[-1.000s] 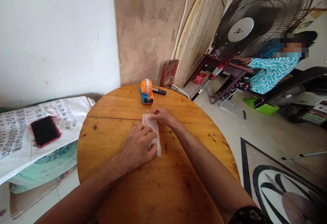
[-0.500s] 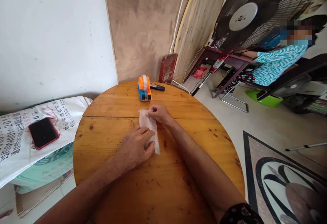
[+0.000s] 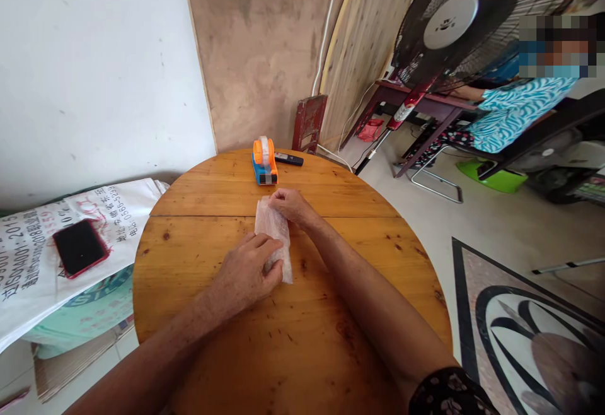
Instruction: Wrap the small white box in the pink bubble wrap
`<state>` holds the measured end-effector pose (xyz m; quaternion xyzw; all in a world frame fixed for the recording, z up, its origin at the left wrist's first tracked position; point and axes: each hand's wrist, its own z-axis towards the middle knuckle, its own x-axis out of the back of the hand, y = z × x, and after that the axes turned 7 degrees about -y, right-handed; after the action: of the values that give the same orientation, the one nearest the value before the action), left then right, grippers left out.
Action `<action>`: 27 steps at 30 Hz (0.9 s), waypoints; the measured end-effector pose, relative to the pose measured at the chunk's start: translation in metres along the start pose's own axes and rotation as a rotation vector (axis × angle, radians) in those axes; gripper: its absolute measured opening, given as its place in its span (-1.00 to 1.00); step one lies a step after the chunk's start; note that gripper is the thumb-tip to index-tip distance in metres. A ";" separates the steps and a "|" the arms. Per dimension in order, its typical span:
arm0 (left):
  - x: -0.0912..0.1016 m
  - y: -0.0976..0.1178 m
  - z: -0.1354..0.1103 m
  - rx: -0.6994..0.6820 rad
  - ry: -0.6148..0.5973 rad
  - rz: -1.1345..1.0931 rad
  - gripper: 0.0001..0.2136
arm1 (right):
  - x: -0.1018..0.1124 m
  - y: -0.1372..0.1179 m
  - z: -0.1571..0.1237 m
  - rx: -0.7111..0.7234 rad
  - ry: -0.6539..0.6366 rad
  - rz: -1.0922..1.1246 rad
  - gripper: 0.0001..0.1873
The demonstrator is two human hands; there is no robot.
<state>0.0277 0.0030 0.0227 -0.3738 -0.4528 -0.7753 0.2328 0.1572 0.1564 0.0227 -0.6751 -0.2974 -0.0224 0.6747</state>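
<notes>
A whitish, see-through strip of bubble wrap lies lengthwise on the round wooden table. My right hand is at its far end, with thumb and fingertips pinched on the right edge. Across the near half lies my left hand, its fingers bent over the wrap and its thumb on the near side, holding it against the table. The left fingertips are partly hidden. Just beyond the wrap stands an orange and blue tape dispenser with a roll of clear tape; neither hand touches it.
Behind the dispenser lies a slim black object. A phone rests on white printed sacks at the left. A red-brown wooden chair stands behind the table. At the right are a standing fan and a seated person.
My right hand has shifted slightly at the far end, where the wrap now looks flatter and wider. My left hand stays in place on the wrap. The view has tilted a little.
</notes>
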 end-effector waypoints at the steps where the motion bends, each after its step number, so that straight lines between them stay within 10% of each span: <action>1: 0.000 0.000 0.000 0.000 -0.001 -0.007 -0.75 | 0.000 -0.002 -0.001 -0.006 -0.010 0.019 -0.95; 21: 0.000 -0.002 0.000 0.031 0.024 -0.061 -0.79 | 0.005 -0.040 -0.044 0.104 -0.048 0.203 -0.79; 27: 0.006 0.006 -0.002 0.253 0.059 0.040 -0.85 | 0.009 -0.054 -0.081 0.193 -0.073 0.126 -0.75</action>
<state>0.0271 -0.0014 0.0302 -0.3276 -0.5325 -0.7176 0.3069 0.1707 0.0803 0.0823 -0.6246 -0.2796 0.0733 0.7254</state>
